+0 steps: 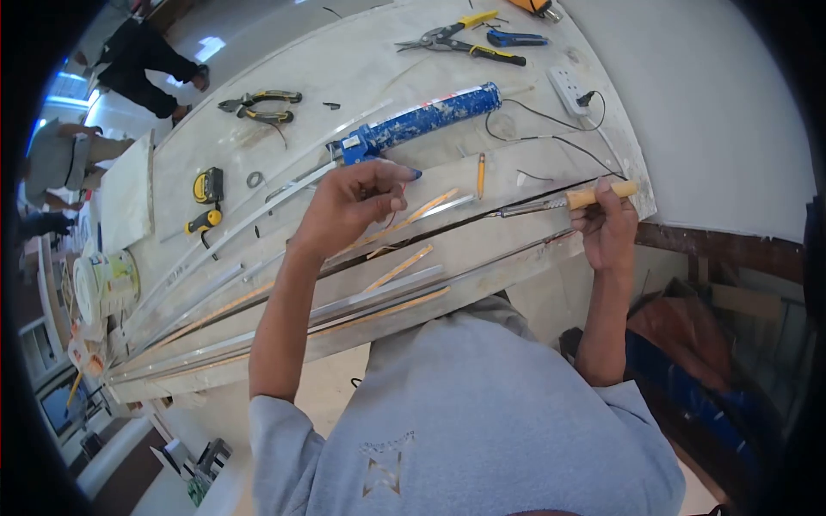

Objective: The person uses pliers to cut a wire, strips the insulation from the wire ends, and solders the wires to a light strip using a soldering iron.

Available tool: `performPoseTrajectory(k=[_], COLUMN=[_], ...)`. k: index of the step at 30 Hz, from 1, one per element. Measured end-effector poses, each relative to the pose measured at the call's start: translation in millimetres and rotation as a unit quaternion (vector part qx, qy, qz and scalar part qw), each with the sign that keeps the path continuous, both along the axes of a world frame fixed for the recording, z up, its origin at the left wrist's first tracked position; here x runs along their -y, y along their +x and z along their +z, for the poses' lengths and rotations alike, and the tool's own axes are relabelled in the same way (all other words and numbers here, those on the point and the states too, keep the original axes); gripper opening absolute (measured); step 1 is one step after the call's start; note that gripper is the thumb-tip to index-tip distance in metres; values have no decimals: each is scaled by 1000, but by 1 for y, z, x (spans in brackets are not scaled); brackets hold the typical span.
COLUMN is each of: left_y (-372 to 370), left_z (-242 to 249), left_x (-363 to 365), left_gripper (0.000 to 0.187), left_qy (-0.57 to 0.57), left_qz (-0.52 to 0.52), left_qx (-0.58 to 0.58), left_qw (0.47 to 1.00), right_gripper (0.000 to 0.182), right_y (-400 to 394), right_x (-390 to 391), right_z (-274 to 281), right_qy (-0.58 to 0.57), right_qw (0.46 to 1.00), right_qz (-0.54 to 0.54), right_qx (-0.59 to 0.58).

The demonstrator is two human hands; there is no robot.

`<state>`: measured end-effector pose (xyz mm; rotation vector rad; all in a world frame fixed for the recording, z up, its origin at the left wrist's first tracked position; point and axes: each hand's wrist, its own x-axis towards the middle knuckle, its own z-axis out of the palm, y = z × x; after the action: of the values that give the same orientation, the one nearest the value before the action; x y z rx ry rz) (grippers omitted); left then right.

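Observation:
My right hand [607,228] is closed around the yellowish handle of a soldering iron [551,205], whose metal shaft points left over the table's near part. My left hand [361,202] hovers over the middle of the table, fingers curled with thumb and index close together. A dark blue patch covers one fingertip. Something small and reddish shows by the fingers, too small to name. Below the left hand lie thin metal channels [379,291] and narrow orange-yellow strips [400,268]. Just beyond it rests a blue caulking gun [422,120].
On the white table [335,73] lie pliers [262,107], tin snips [460,39], a blue utility knife [516,39], a tape measure [207,186] and a yellow-black screwdriver [204,221]. A black cord runs from the power strip [568,91]. A bucket [105,284] stands left; people are beyond.

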<state>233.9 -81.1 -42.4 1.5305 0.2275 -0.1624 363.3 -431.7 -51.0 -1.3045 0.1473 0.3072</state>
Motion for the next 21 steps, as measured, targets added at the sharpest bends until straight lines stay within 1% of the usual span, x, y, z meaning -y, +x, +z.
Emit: performPoseTrajectory(k=[1, 3, 4, 6, 7, 9, 10, 12, 13, 15, 18, 21], left_y=[4, 13, 17, 25, 27, 32, 35, 40, 41, 46, 51, 55], left_z=[-6, -20, -23, -19, -16, -13, -16, -26, -29, -34, -30, -37], left_x=[-5, -15, -18, -22, -21, -17, -15, -12, -13, -14, -15, -15], left_gripper=[17, 15, 15, 11, 11, 12, 12, 10, 10, 9, 8, 8], left_qy=[-7, -21, -29, 1, -4, 73, 70, 94, 92, 60, 81, 73], left_qz=[-4, -63, -65, -135, -137, -183, -184, -246, -247, -281, -265, -269], left_qx=[1, 32, 32, -2, 1, 21, 24, 39, 42, 87, 62, 68], left_qw=[1000, 997, 997, 991, 991, 980, 980, 964, 964, 954, 959, 958], right_gripper=[27, 27, 27, 26, 25, 24, 23, 23, 22, 22, 22, 23], right_y=[-7, -20, -28, -41, -47, -54, -57, -61, -64, -68, -75, -78], right_x=[0, -1, -1, -4, -5, -3, -2, 2, 3, 4, 3, 3], right_z=[-4, -9, -10, -6, -5, -3, -4, -5, -6, -6, -6, -8], right_qy=[-1, -10, -13, -21, -22, -33, -38, -44, -47, -48, -52, -44], right_qw=[1000, 1000, 1000, 1000, 999, 999, 999, 998, 998, 998, 997, 998], right_qz=[6, 0, -3, -17, -30, -32, -32, -36, -39, -41, -45, -44], right_qx=[-9, -12, -17, -12, -8, -8, -11, -9, -11, -12, -17, -17])
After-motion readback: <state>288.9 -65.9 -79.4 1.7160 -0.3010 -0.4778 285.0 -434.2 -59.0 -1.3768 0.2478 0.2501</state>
